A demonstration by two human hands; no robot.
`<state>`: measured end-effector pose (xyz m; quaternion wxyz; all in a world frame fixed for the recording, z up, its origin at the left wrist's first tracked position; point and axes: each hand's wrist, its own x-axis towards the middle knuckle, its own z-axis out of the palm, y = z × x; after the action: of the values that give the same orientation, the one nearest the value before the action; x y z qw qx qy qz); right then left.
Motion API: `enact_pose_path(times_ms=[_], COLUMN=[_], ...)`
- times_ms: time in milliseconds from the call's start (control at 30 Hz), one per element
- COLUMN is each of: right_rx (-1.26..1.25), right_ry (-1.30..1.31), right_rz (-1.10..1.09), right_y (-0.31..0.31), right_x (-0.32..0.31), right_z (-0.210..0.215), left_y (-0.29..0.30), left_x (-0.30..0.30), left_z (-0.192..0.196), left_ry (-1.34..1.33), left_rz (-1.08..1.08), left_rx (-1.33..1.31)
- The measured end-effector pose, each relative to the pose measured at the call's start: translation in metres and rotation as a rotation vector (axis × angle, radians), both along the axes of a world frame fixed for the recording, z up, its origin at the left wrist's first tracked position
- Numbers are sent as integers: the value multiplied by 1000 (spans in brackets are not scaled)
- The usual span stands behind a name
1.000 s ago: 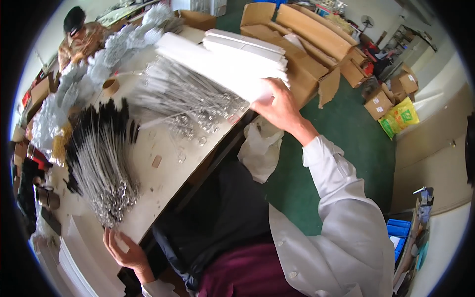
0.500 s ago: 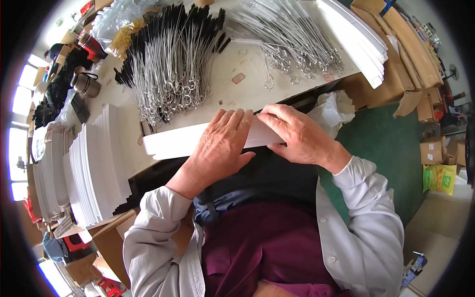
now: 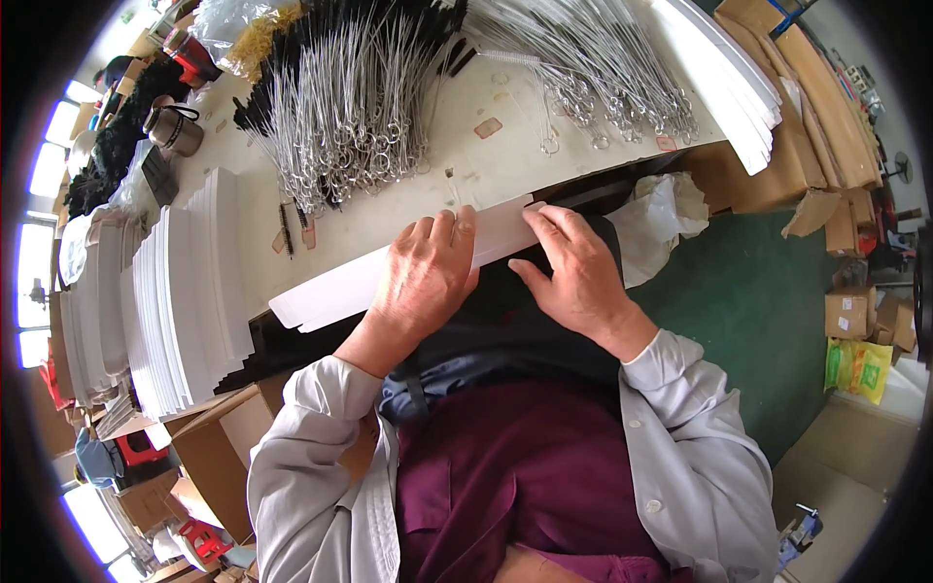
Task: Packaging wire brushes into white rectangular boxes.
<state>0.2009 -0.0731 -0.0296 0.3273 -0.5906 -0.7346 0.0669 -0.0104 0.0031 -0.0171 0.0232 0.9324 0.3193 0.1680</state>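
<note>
White card strip (image 3: 340, 287) is pressed flat at the bench (image 3: 408, 209) edge by the left hand (image 3: 425, 277). Its end is pinched by the right hand (image 3: 575, 277) fingers (image 3: 544, 222); folding is judged underway, and steady pressure is needed next.

I see left hand (image 3: 423, 277) flat on white card strip (image 3: 321, 296) | right hand (image 3: 573, 277) pinching its 1 o'clock end | wire brushes (image 3: 350, 117) at 11 on worktop (image 3: 389, 219)
</note>
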Motion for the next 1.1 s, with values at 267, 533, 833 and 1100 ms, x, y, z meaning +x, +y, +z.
enact_pose_path(times_ms=[267,533,833,1100], right_rx=[-54,-381,-622,-1001], right_ry=[389,740,914,1275], right_rz=[-52,-84,44,98], right_y=[-3,-4,-1,9], right_x=[-17,-13,-2,16], right_z=[-21,-14,-2,11], left_y=[-9,-13,-13,-18], left_x=[-8,-8,-10,-7], left_z=[-16,-33,-41,-31], left_ry=[-49,-3,2,7], left_rz=[-2,28,-9,-24], left_rx=[46,33,48,-55])
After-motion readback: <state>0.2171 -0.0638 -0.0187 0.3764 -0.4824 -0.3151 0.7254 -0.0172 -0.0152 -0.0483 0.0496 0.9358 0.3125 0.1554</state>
